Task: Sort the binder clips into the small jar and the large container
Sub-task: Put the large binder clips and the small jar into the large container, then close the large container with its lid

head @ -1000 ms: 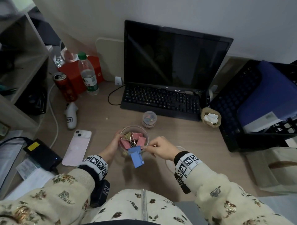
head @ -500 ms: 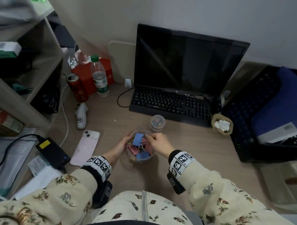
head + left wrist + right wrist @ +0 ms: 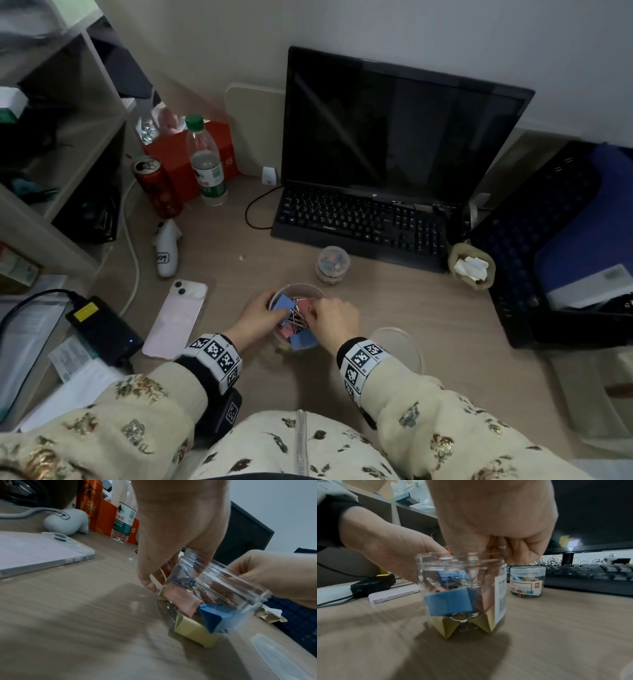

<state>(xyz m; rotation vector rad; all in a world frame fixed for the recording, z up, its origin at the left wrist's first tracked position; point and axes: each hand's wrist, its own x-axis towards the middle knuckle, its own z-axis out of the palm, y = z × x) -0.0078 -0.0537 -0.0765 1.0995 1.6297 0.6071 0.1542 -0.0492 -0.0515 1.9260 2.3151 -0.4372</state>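
My left hand (image 3: 256, 317) wraps the large container (image 3: 462, 588) near the counter's (image 3: 428, 308) front edge; my right hand's (image 3: 334, 317) fingers (image 3: 494, 550) reach into its mouth, pinching a clip's wire handle. Small jar (image 3: 333, 264) sits capped beside the keyboard (image 3: 359, 222).

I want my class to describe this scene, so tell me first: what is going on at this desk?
A person is sorting binder clips. The left hand grips the side of the large clear container, which stands on the desk holding big blue, pink and yellow clips. The right hand reaches into its open mouth, fingers curled; what they hold is hidden. The small jar, lidded, stands by the keyboard. A loose clear lid lies to the right.
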